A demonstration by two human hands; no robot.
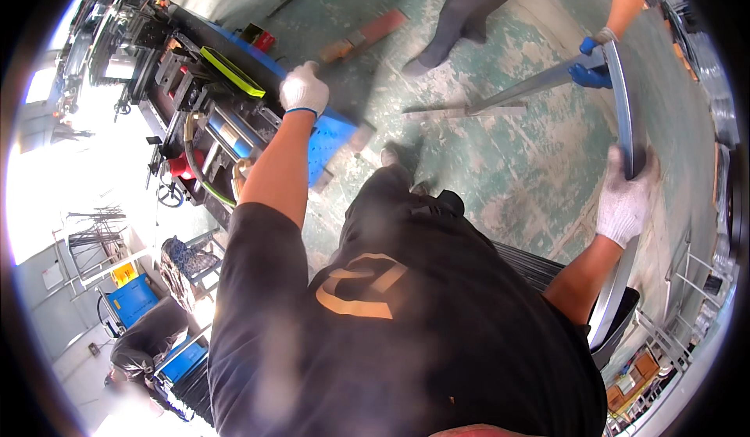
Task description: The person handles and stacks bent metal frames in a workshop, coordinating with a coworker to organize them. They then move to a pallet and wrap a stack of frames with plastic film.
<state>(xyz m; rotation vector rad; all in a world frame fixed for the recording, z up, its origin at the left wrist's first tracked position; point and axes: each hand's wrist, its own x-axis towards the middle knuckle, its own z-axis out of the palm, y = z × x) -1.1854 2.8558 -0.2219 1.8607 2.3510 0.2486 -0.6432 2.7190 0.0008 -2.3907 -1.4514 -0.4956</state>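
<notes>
My left hand [304,89], in a white knit glove with a blue cuff, is at the edge of the blue machine bed [332,138]. Its fingers look curled; whatever they may hold is hidden. On the right, my right hand [627,196], also in a white glove, is closed around a long grey metal bar [623,97]. The bar runs from far to near past my right side. Near its far end are a co-worker's hands [591,63] in blue gloves.
A machine [226,128] with cables and a yellow-green strip [232,71] stands at left. A metal stand [512,93] rests on the worn green floor beyond me. The co-worker's legs [461,19] are at the far side. Another person [148,339] bends at lower left near blue boxes.
</notes>
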